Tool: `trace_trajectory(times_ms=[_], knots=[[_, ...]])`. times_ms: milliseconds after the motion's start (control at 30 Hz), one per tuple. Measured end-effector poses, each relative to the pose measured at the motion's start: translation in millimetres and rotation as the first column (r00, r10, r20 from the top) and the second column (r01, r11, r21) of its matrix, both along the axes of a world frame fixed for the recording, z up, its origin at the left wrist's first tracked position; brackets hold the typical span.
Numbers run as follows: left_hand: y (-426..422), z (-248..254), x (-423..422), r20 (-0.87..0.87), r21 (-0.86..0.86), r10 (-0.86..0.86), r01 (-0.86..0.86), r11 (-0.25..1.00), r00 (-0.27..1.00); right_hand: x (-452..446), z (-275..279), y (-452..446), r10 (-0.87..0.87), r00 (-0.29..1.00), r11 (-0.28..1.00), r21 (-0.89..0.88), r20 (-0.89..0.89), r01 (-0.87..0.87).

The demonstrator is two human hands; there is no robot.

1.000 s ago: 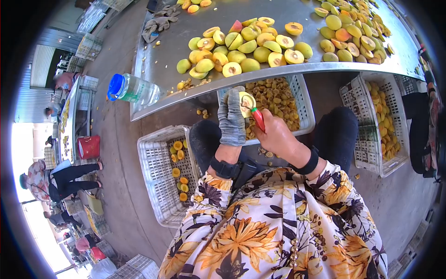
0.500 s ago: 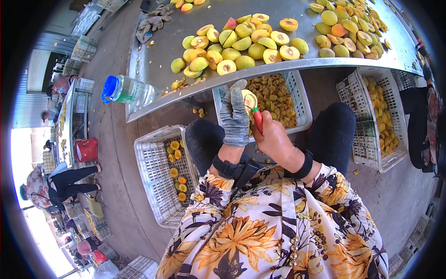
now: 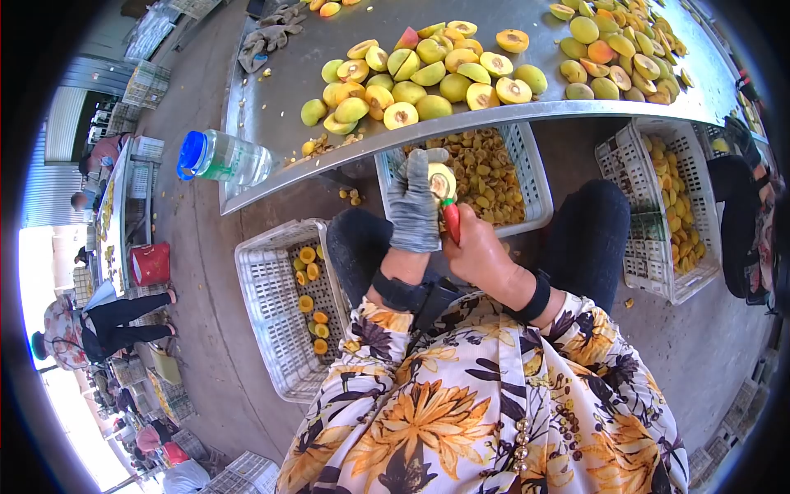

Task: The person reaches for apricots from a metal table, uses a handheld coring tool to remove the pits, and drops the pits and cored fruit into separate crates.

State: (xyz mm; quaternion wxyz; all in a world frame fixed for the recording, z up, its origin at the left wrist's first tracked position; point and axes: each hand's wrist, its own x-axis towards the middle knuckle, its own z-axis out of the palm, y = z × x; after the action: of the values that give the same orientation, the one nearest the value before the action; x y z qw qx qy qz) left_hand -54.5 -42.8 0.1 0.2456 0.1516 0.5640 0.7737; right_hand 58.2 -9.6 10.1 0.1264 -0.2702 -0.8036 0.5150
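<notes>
My left hand (image 3: 414,206), in a grey glove, holds a halved yellow-green fruit (image 3: 442,183) with its cut face and stone showing. Bare, my right hand (image 3: 480,251) is wrapped round the red handle of a small tool (image 3: 451,221), whose green collar meets the lower edge of the fruit. The tool's tip is too small to make out. Both hands are over my lap, just below the metal table's edge. Behind them a crate (image 3: 535,185) holds many small fruit pieces. On the table lies a pile of halved fruit (image 3: 428,76).
A white crate (image 3: 271,305) with several fruit halves stands at the left, another crate (image 3: 638,206) of fruit at the right. A blue-capped bottle (image 3: 234,160), grey gloves (image 3: 267,37) and a larger fruit pile (image 3: 617,53) are on the metal table (image 3: 329,165). Other people work at both sides.
The fingers of my left hand have bent over the top of the fruit. My right hand and the tool have shifted slightly down and left. At the right, a co-worker's gloved hand has appeared.
</notes>
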Motion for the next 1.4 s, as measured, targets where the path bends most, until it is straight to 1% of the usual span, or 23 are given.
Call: trace_trajectory(times_ms=[67,200,267,333,433,500,533,633,700,733,800,833,900,933,1000,1033,1133,1167,1267,1300,1333,1367,1400], knots=[[-9,4,-16,0.290,0.028,-0.285,0.289,0.957,0.913,2,3,3,0.071,0.997,0.997,-0.011,0.023,-0.071],[-19,3,-30,0.450,0.075,-0.394,0.406,0.911,0.801,-1,2,11,0.264,0.959,0.964,0.001,0.108,-0.265],[-21,3,-32,0.455,0.068,-0.395,0.411,0.909,0.798,-3,8,17,0.303,0.944,0.951,0.018,0.131,-0.308],[-23,8,-31,0.545,0.202,-0.371,0.312,0.928,0.752,-5,12,18,0.341,0.927,0.936,0.034,0.155,-0.350],[-19,8,-22,0.524,0.165,-0.236,0.174,0.971,0.818,-8,25,20,0.360,0.922,0.927,0.054,0.146,-0.370],[-19,6,-19,0.483,0.123,-0.156,0.109,0.986,0.862,-9,52,23,0.432,0.858,0.848,-0.449,0.277,-0.282],[-19,5,-18,0.475,0.120,-0.145,0.099,0.988,0.868,-8,51,22,0.433,0.858,0.847,-0.451,0.277,-0.282],[-18,2,-23,0.456,0.113,-0.121,0.078,0.991,0.882,-6,26,18,0.402,0.881,0.867,-0.414,0.251,-0.278],[-21,-1,-34,0.571,0.149,-0.348,0.323,0.935,0.744,-2,-16,12,0.348,0.936,0.929,0.154,-0.053,-0.336],[-21,0,-34,0.570,0.147,-0.347,0.323,0.935,0.745,-3,-3,14,0.347,0.936,0.929,0.153,-0.054,-0.336],[-23,1,-29,0.527,0.168,-0.304,0.253,0.953,0.794,-7,34,17,0.407,0.885,0.865,-0.407,0.225,-0.294],[-24,4,-25,0.527,0.164,-0.300,0.252,0.954,0.795,-8,33,17,0.409,0.885,0.863,-0.410,0.222,-0.296],[-23,8,-16,0.303,0.020,-0.083,0.081,0.996,0.949,-8,28,18,0.490,0.866,0.678,-0.668,0.099,-0.307],[-23,6,-17,0.305,0.018,-0.083,0.081,0.997,0.949,-7,26,19,0.490,0.866,0.677,-0.670,0.100,-0.306],[-23,-3,-25,0.395,0.050,-0.214,0.212,0.976,0.893,-7,24,21,0.480,0.877,0.472,-0.849,0.021,-0.238],[-24,-4,-31,0.515,0.185,-0.406,0.365,0.913,0.755,-8,24,19,0.481,0.876,0.470,-0.850,0.020,-0.239],[-25,-7,-37,0.546,0.236,-0.503,0.453,0.860,0.670,-7,23,14,0.459,0.888,0.405,-0.893,0.012,-0.197],[-25,-7,-36,0.545,0.236,-0.503,0.454,0.859,0.670,-7,19,10,0.461,0.887,0.495,-0.833,0.013,-0.245],[-26,-2,-27,0.504,0.141,-0.438,0.429,0.892,0.745,-8,15,11,0.492,0.868,0.625,-0.718,0.058,-0.307],[-23,-1,-19,0.307,-0.002,-0.268,0.283,0.959,0.913,-8,15,13,0.519,0.848,0.669,-0.668,0.104,-0.328],[-22,1,-14,0.071,-0.107,-0.090,0.097,0.989,0.993,-7,17,13,0.523,0.846,0.666,-0.669,0.104,-0.329],[-24,2,-14,-0.130,-0.132,-0.118,0.101,0.986,0.984,-6,22,14,0.510,0.859,0.520,-0.811,0.045,-0.267],[-24,3,-17,-0.132,-0.130,-0.112,0.095,0.987,0.985,-5,25,15,0.487,0.873,0.351,-0.913,-0.010,-0.206]])
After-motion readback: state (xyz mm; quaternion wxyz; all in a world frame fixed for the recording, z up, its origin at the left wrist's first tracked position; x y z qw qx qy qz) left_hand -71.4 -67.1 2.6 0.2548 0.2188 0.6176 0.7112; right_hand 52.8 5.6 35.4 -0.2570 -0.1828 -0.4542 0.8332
